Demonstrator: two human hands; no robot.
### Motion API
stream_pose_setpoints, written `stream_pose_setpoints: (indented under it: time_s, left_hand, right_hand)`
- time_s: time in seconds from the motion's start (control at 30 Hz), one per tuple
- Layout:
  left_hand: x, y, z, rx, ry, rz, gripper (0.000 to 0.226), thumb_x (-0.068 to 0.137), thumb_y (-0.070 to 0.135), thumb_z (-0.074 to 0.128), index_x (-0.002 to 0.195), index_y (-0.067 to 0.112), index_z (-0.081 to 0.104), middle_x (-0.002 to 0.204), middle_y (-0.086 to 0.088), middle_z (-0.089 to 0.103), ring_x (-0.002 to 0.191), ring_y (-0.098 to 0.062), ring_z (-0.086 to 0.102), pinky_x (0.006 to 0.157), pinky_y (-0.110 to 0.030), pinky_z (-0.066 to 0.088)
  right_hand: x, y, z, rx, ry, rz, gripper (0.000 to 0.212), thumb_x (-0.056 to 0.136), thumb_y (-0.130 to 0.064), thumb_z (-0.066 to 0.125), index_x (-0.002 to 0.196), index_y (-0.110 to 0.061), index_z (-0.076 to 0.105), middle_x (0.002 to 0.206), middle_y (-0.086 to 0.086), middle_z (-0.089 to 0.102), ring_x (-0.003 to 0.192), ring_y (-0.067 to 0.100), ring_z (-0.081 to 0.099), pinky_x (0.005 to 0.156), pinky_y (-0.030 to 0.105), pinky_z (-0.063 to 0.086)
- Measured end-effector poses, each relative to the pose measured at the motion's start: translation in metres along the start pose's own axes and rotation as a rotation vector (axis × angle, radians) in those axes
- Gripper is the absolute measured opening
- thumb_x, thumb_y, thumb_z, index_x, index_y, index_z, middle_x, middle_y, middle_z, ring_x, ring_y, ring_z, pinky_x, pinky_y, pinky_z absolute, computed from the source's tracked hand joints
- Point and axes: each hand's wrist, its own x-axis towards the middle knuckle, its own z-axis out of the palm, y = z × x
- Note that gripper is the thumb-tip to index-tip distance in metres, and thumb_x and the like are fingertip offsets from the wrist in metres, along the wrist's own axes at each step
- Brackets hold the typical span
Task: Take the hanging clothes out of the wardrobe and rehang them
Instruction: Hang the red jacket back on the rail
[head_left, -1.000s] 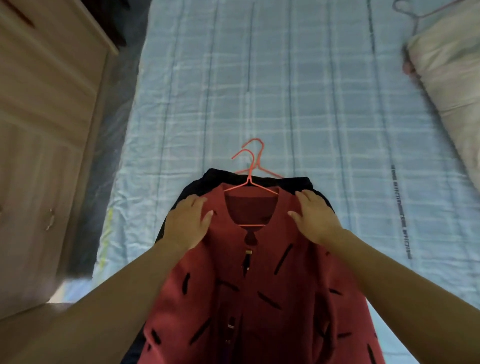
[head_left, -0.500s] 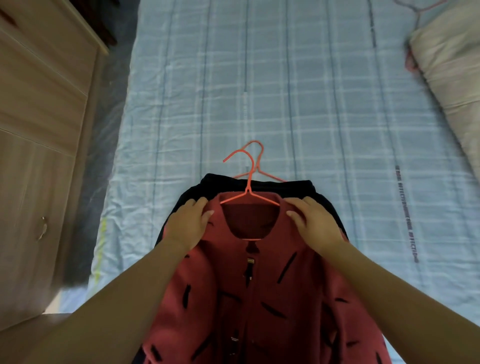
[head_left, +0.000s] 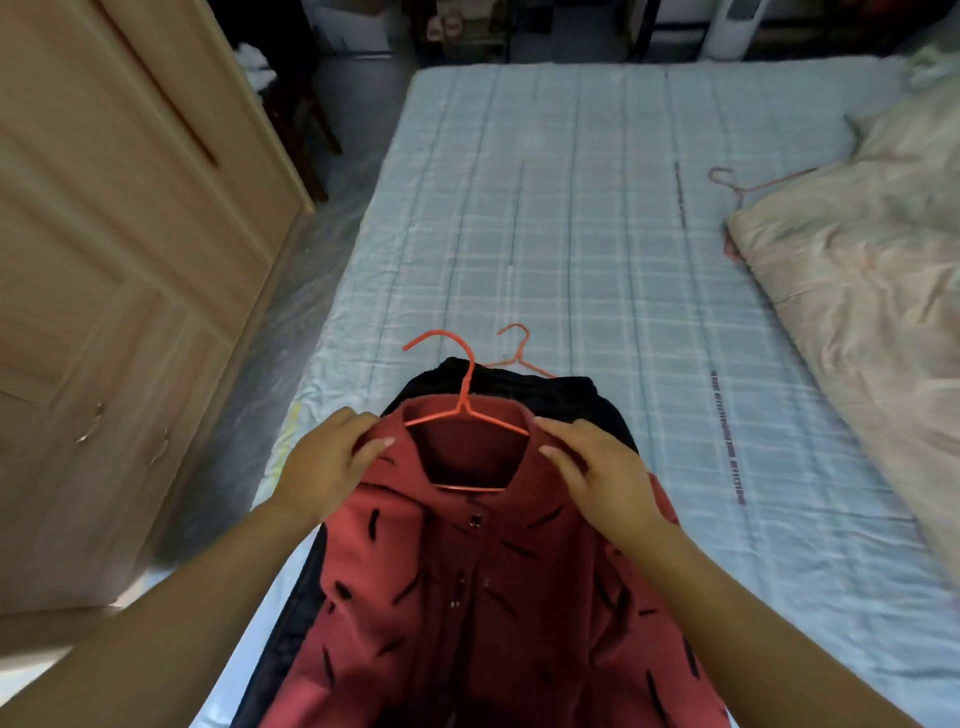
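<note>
A red jacket with black dashes (head_left: 483, 582) lies on the bed's near end, with an orange hanger (head_left: 464, 400) inside its collar and the hook raised. My left hand (head_left: 324, 467) pinches the left shoulder of the collar. My right hand (head_left: 597, 475) grips the right shoulder. Under the jacket lies a black garment (head_left: 571, 397) with a second orange hanger (head_left: 517, 351) whose hook pokes out behind it.
A blue checked bed (head_left: 571, 218) stretches ahead. A beige quilt (head_left: 857, 291) fills its right side, with a pink hanger (head_left: 737, 182) at the quilt's edge. The wooden wardrobe (head_left: 114, 249) stands at the left, its doors closed, across a narrow floor strip. Furniture and a white appliance stand beyond the bed.
Both hands have lifted the jacket's collar, and its hanger hook now tilts up and left. The view has tipped up to show the far end of the bed and the room.
</note>
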Motion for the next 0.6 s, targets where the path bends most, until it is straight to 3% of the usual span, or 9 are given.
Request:
stream_pose_setpoints:
  time_s: [0.2, 0.33, 0.43, 0.5, 0.6]
  left_hand:
    - [-0.107, -0.004, -0.059, -0.02, 0.226, -0.127, 0.049, 0.079, 0.059, 0.046, 0.089, 0.014, 0.064, 0.076, 0.006, 0.051, 0.073, -0.014, 0.049, 0.064, -0.024, 0.032]
    - [-0.198, -0.02, -0.084, 0.057, 0.374, -0.341, 0.037, 0.081, 0.049, 0.06, 0.084, 0.013, 0.066, 0.076, -0.001, 0.059, 0.072, -0.024, 0.056, 0.064, -0.026, 0.032]
    - [-0.269, -0.031, -0.097, 0.091, 0.489, -0.472, 0.033, 0.081, 0.05, 0.06, 0.072, 0.019, 0.057, 0.066, 0.005, 0.049, 0.064, -0.018, 0.045, 0.056, -0.025, 0.031]
    - [-0.311, -0.037, -0.109, 0.081, 0.56, -0.546, 0.027, 0.083, 0.04, 0.067, 0.072, 0.018, 0.057, 0.065, 0.008, 0.046, 0.064, -0.016, 0.043, 0.056, -0.012, 0.028]
    - [-0.364, -0.047, -0.128, 0.052, 0.642, -0.573, 0.039, 0.077, 0.054, 0.056, 0.069, 0.017, 0.056, 0.065, 0.005, 0.049, 0.063, -0.016, 0.045, 0.057, -0.021, 0.028]
  right_hand:
    - [-0.012, -0.075, 0.009, 0.066, 0.041, -0.232, 0.033, 0.089, -0.04, 0.049, 0.115, -0.028, 0.065, 0.084, -0.007, 0.062, 0.081, 0.005, 0.057, 0.071, 0.02, 0.045]
    - [-0.022, -0.138, 0.037, 0.134, -0.043, -0.378, 0.029, 0.088, -0.041, 0.05, 0.11, -0.032, 0.067, 0.078, -0.011, 0.059, 0.075, 0.004, 0.056, 0.064, 0.017, 0.042]
    - [-0.04, -0.187, 0.052, 0.151, -0.132, -0.513, 0.028, 0.088, -0.043, 0.05, 0.108, -0.033, 0.067, 0.078, -0.017, 0.057, 0.073, 0.005, 0.056, 0.065, 0.012, 0.041]
    - [-0.053, -0.22, 0.059, 0.164, -0.197, -0.59, 0.029, 0.088, -0.046, 0.049, 0.109, -0.035, 0.066, 0.084, -0.013, 0.065, 0.077, 0.005, 0.06, 0.068, 0.019, 0.047]
    - [-0.074, -0.268, 0.069, 0.203, -0.242, -0.691, 0.032, 0.085, -0.049, 0.05, 0.107, -0.033, 0.066, 0.092, -0.009, 0.068, 0.082, 0.009, 0.064, 0.072, 0.025, 0.048]
